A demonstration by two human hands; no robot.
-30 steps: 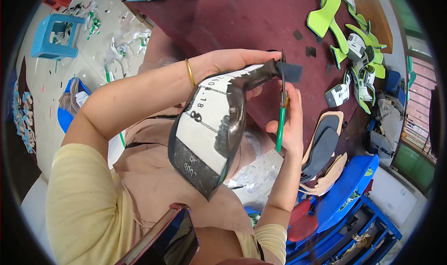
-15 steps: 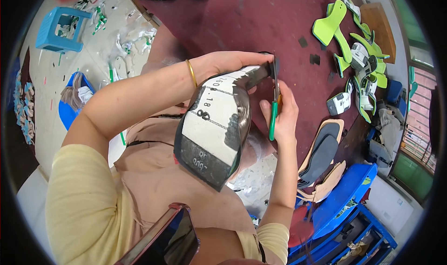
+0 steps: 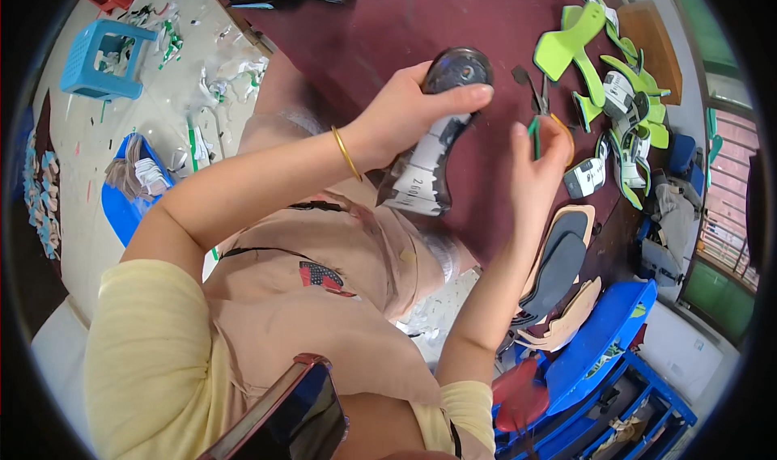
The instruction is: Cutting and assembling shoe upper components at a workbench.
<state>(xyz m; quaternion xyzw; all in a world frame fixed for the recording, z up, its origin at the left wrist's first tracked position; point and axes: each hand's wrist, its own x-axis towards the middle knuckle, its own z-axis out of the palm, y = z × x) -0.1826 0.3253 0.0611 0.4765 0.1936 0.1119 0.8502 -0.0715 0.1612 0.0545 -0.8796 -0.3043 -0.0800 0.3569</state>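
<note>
My left hand (image 3: pixel 396 116) is closed around a curved shoe insole (image 3: pixel 417 186), thumb across its glossy black rounded end. Its white underside with dark edges tapers down toward my lap. Over to the right, my right hand (image 3: pixel 541 162) grips scissors (image 3: pixel 544 102) with green and orange handles. The scissor blades point away from me, toward the far side of the table, and stand apart from the insole. A small dark scrap (image 3: pixel 520 74) lies by the blade tips.
Lime-green insoles (image 3: pixel 571 43) and finished-looking white-backed ones (image 3: pixel 587 177) pile up on the maroon table (image 3: pixel 380 23) at right. Grey and tan sole sheets (image 3: pixel 558 258) sit nearer, beside a blue tray (image 3: pixel 603 343). At left are a blue stool (image 3: pixel 104 59), scraps and a blue basin (image 3: pixel 113 193).
The insole has turned and moved away from me, its black rounded end now up in my left hand. My right hand has drawn the scissors off its edge, to the right.
</note>
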